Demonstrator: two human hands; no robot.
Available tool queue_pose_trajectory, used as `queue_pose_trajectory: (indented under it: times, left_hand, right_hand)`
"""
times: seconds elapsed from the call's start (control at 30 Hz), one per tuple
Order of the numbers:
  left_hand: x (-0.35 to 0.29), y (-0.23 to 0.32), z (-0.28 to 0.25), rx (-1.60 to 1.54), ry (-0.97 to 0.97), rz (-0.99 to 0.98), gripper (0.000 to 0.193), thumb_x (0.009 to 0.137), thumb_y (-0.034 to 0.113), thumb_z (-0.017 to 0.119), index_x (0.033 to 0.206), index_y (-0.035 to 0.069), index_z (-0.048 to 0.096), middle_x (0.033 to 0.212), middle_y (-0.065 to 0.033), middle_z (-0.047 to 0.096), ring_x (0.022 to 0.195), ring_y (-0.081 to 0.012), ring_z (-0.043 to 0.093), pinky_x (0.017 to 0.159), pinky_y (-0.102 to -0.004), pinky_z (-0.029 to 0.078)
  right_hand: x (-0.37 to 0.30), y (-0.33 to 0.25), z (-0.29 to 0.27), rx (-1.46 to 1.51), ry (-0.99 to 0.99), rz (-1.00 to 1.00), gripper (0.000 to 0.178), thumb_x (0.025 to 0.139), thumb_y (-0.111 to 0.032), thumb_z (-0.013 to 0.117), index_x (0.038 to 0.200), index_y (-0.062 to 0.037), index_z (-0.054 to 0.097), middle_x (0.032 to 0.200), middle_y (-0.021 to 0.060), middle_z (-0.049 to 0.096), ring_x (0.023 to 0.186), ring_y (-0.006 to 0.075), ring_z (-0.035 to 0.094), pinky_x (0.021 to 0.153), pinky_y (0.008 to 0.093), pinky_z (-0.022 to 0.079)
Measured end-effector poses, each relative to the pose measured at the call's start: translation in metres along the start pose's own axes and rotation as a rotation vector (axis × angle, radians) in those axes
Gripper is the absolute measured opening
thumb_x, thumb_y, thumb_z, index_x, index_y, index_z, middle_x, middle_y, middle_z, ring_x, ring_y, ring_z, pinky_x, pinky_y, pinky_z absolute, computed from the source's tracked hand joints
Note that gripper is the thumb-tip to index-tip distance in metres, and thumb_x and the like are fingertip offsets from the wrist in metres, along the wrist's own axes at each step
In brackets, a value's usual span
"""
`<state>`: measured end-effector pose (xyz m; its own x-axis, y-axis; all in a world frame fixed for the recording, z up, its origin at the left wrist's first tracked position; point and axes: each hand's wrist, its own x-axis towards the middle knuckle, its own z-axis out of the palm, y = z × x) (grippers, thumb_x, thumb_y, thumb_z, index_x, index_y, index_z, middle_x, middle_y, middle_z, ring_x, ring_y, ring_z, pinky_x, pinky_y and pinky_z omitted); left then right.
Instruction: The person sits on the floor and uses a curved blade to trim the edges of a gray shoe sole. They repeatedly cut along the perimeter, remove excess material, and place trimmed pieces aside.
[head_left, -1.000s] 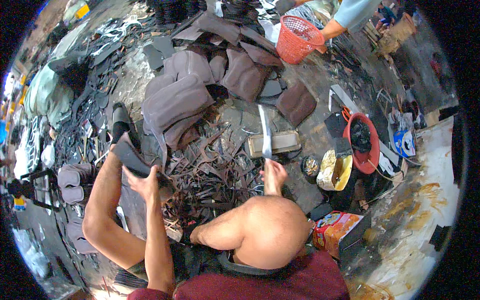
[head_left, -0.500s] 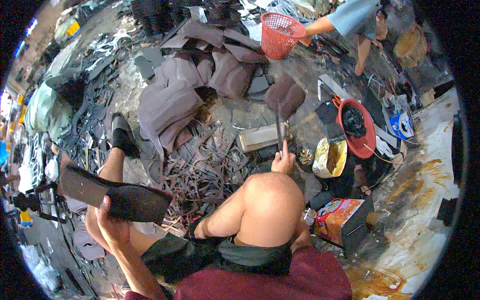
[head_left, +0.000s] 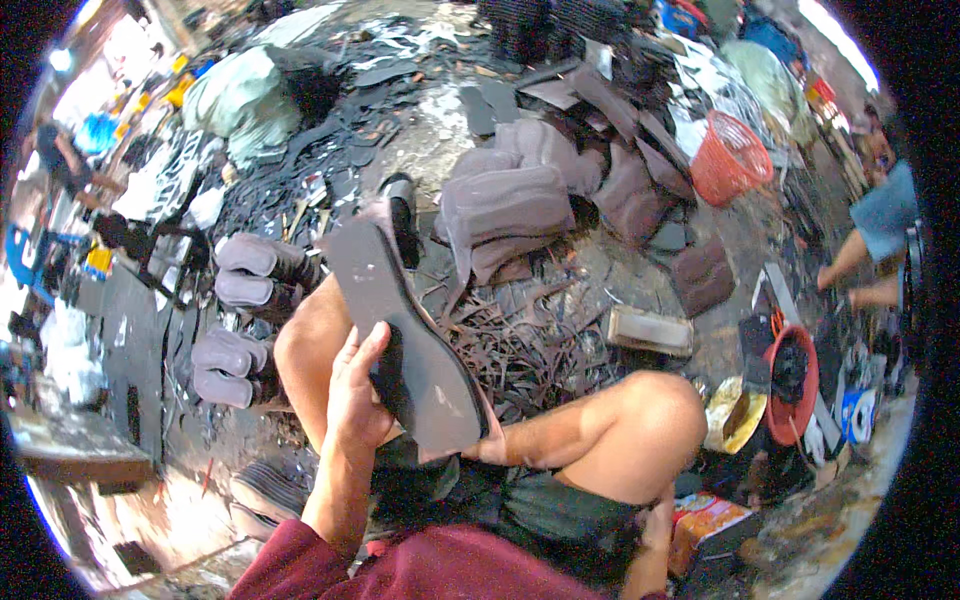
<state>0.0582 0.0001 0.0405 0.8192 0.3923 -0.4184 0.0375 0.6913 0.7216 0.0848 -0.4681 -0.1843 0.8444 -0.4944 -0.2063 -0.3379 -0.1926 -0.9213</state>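
Observation:
My left hand [head_left: 358, 395] grips a dark shoe sole [head_left: 415, 350], thumb on its upper face and the other fingers hidden beneath. The sole is held tilted above my lap, and a brown-grey edge shows along its side. My right forearm [head_left: 652, 545] runs up behind my bent right knee, which hides that hand and anything in it. Brown-grey moulded sheets [head_left: 510, 205] lie piled on the ground beyond my legs. Nearer to me, thin curved cut-off strips [head_left: 530, 345] are heaped between my legs.
A pale rectangular block [head_left: 650, 332] lies beyond my right knee, near a yellow container [head_left: 736, 418] and a red basin [head_left: 795, 390]. Farther off stands a red mesh basket [head_left: 732, 165]. Stacked soles [head_left: 250, 275] sit left. Another person's arm [head_left: 850, 255] shows at right.
The view has swung left. My left hand has brought the sole inward and turned it more upright. My right hand and its knife, seen beyond the knee before, are hidden now. The co-worker's hand has left the basket.

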Motion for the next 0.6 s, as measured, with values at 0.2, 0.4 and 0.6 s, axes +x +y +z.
queue_pose_trajectory:
  times: [0.2,0.4,0.6]
  left_hand:
    - [-0.021,0.008,-0.028,0.261,-0.023,-0.102,0.044,0.087,0.021,0.073,0.125,0.006,0.056,0.102,-0.0037,0.068,0.086,-0.0154,0.066,0.08,-0.0318,0.054]
    - [-0.046,0.016,-0.043,0.3,0.087,-0.176,0.045,0.086,0.022,0.075,0.124,0.005,0.058,0.099,-0.0036,0.068,0.082,-0.0134,0.066,0.075,-0.0298,0.055]
    - [-0.05,0.006,-0.067,0.342,0.178,-0.151,0.051,0.083,0.021,0.078,0.125,0.001,0.058,0.105,-0.0048,0.068,0.087,-0.0117,0.064,0.079,-0.029,0.053]
  right_hand:
    - [-0.145,-0.223,-0.083,-0.336,-0.088,-0.309,0.049,0.096,-0.007,0.055,0.144,-0.0011,0.045,0.115,0.0093,0.063,0.092,0.0148,0.06,0.066,0.0253,0.05]
    - [-0.179,-0.182,0.0,-0.522,-0.83,-0.612,0.039,0.093,-0.015,0.061,0.129,-0.0023,0.061,0.087,0.0115,0.06,0.078,0.0252,0.06,0.074,0.038,0.05]
    - [-0.181,-0.183,0.022,-0.467,-1.04,-0.546,0.033,0.09,-0.008,0.06,0.122,-0.0085,0.066,0.075,0.0114,0.06,0.066,0.0283,0.061,0.063,0.0371,0.05]
